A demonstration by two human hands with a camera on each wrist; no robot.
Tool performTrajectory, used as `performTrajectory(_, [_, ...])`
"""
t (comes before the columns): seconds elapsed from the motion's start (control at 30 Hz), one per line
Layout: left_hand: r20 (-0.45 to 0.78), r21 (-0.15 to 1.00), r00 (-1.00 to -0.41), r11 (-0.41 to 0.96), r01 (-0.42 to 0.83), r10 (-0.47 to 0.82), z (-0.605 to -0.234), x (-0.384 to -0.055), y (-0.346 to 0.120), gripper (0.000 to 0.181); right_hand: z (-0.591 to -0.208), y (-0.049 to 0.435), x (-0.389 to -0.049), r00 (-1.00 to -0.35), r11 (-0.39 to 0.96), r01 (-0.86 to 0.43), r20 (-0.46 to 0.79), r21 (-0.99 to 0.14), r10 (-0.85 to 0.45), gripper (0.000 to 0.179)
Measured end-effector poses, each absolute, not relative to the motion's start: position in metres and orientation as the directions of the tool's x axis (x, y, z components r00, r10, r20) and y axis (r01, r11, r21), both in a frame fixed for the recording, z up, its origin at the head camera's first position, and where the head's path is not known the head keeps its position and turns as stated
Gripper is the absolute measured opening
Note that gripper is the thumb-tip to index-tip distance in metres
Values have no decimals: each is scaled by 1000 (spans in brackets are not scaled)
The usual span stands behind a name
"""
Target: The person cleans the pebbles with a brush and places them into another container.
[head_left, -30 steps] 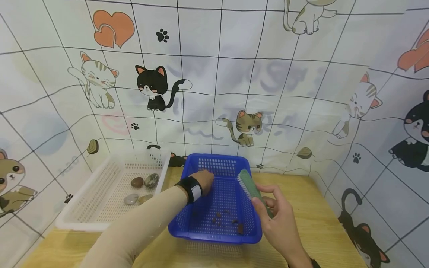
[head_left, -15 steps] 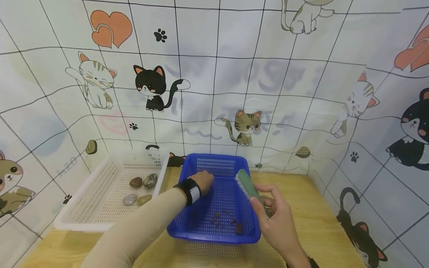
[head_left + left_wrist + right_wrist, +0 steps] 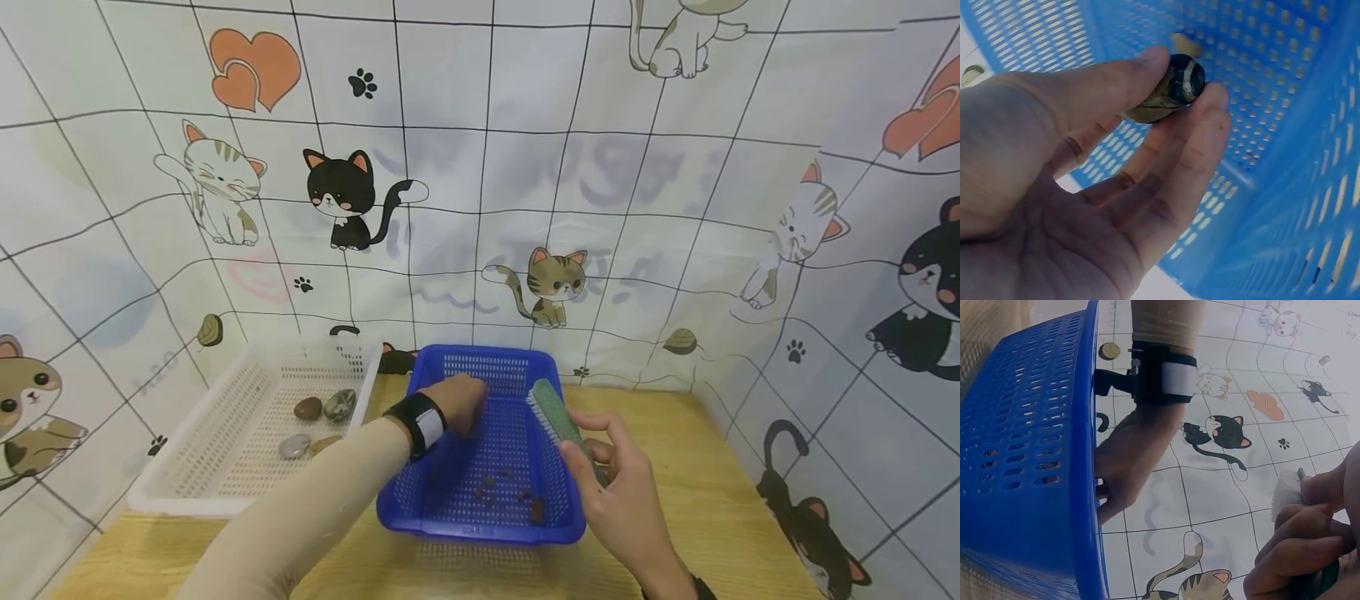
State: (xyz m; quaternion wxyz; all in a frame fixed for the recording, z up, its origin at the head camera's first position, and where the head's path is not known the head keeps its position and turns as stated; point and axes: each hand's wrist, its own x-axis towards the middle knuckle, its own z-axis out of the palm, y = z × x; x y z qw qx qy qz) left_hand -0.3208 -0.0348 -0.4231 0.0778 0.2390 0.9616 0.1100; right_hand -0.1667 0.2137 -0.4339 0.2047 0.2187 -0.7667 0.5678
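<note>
My left hand (image 3: 459, 402) reaches down inside the blue plastic basket (image 3: 480, 530). In the left wrist view its thumb and fingers pinch a dark, smooth stone (image 3: 1179, 90) with a pale stripe. The head view hides that stone behind the hand. Over the basket's right rim, my right hand (image 3: 624, 492) holds a green scrub brush (image 3: 557, 412), white bristles facing left. White bristles (image 3: 1288, 495) also show past the right-hand fingers in the right wrist view. Small brown crumbs and a larger brown piece (image 3: 537, 510) lie on the basket floor near its front.
A white perforated basket (image 3: 187, 505) stands to the left, holding several stones, among them a brown one (image 3: 308, 408) and a dark mottled one (image 3: 340, 405). Both baskets are on a wooden tabletop (image 3: 675, 433), backed by a cat-patterned wall covering (image 3: 450, 167).
My left hand has shifted slightly right and turned a little within the blue basket. The right hand and brush keep nearly the same place.
</note>
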Motion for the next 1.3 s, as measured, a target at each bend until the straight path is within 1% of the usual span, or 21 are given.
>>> performTrajectory(0.1, [-104, 326, -859, 833, 447, 501, -418, -327, -37, 36, -433, 214, -167, -822, 271, -564, 561, -780, -99, 24])
performTrajectory(0.23, [-75, 395, -842, 791, 467, 534, -411, -332, -42, 37, -433, 214, -168, -824, 288, -559, 558, -777, -94, 25])
performTrajectory(0.4, [35, 496, -812, 695, 520, 583, -402, -325, -51, 38, -433, 213, -168, -825, 313, -555, 559, -771, -84, 24])
performTrajectory(0.5, [91, 567, -803, 632, 528, 589, -397, -316, -57, 40, -433, 212, -168, -830, 316, -546, 552, -776, -79, 25])
performTrajectory(0.63, [141, 684, -802, 529, 502, 580, -394, -302, -66, 42, -432, 211, -167, -837, 309, -537, 541, -785, -82, 25])
performTrajectory(0.77, [217, 796, -790, 364, 483, 574, -398, -288, -71, 44, -432, 210, -167, -837, 307, -539, 541, -785, -86, 25])
performTrajectory(0.87, [255, 863, -799, 244, 441, 544, -401, -276, -74, 47, -432, 209, -166, -838, 302, -538, 539, -787, -87, 25])
performTrajectory(0.93, [253, 903, -818, 178, 392, 516, -404, -267, -75, 50, -432, 208, -166, -838, 295, -538, 537, -789, -91, 24])
performTrajectory(1.03, [250, 944, -843, 75, 322, 477, -408, -256, -77, 51, -432, 205, -165, -836, 289, -543, 541, -788, -96, 24])
performTrajectory(1.17, [267, 960, -860, -40, 278, 434, -413, -245, -76, 48, -429, 200, -166, -822, 299, -560, 563, -773, -86, 25])
performTrajectory(1.3, [274, 962, -875, -125, 244, 398, -417, -238, -72, 49, -423, 189, -167, -809, 303, -576, 584, -759, -74, 25])
